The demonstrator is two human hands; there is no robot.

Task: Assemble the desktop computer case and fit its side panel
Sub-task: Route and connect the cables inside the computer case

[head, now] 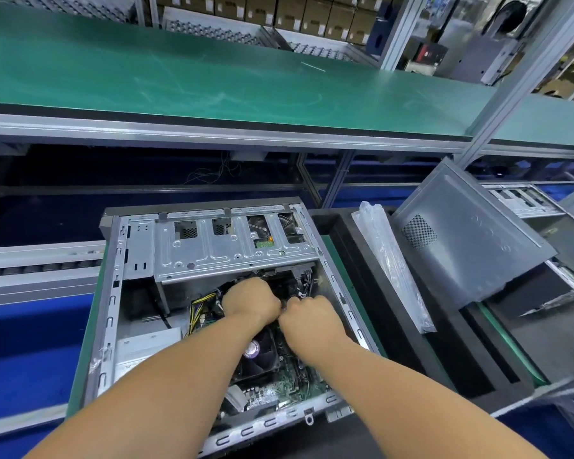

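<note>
Over the green bench (212,81), both fists (251,301) (307,314) curled inside the open case (113,293), grip contents hidden.

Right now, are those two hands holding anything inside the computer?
It cannot be told. Left hand and right hand are curled among the cables inside the open case, fingertips hidden.
</note>
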